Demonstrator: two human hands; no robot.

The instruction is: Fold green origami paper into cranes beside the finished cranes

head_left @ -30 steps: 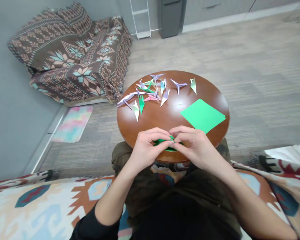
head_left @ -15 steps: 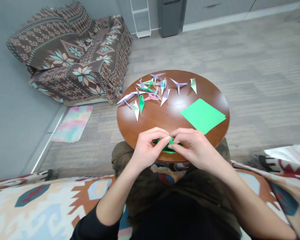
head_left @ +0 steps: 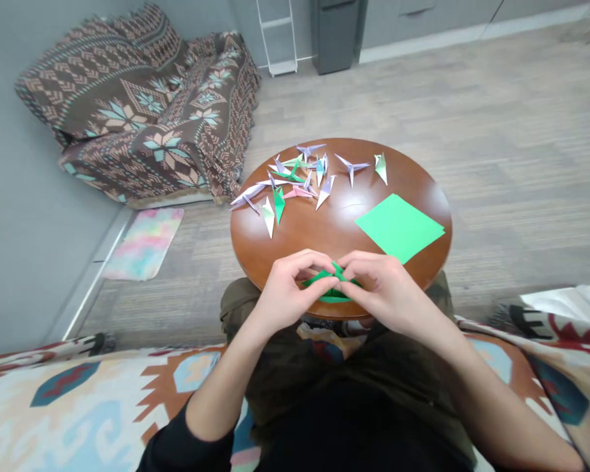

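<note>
A partly folded green paper piece (head_left: pixel 332 286) sits at the near edge of a round wooden table (head_left: pixel 324 229). My left hand (head_left: pixel 288 292) pinches its left side with curled fingers. My right hand (head_left: pixel 381 292) pinches its right side, and the fingertips of both hands meet over the fold. A flat green paper square (head_left: pixel 399 227) lies on the table just beyond my right hand. Several folded paper cranes (head_left: pixel 295 180) in purple, green, pink and white are scattered across the far left of the table.
A patterned brown sofa (head_left: pixel 142 111) stands at the back left, with a pastel mat (head_left: pixel 142 242) on the floor beside it. A patterned blanket (head_left: pixel 78 406) covers my seat on both sides. A white rack (head_left: pixel 278 39) and a grey cabinet (head_left: pixel 337 33) stand far back.
Both hands have stayed on the green piece at the table's near edge; the fingertips have shifted slightly as they work the fold. Nothing else has moved.
</note>
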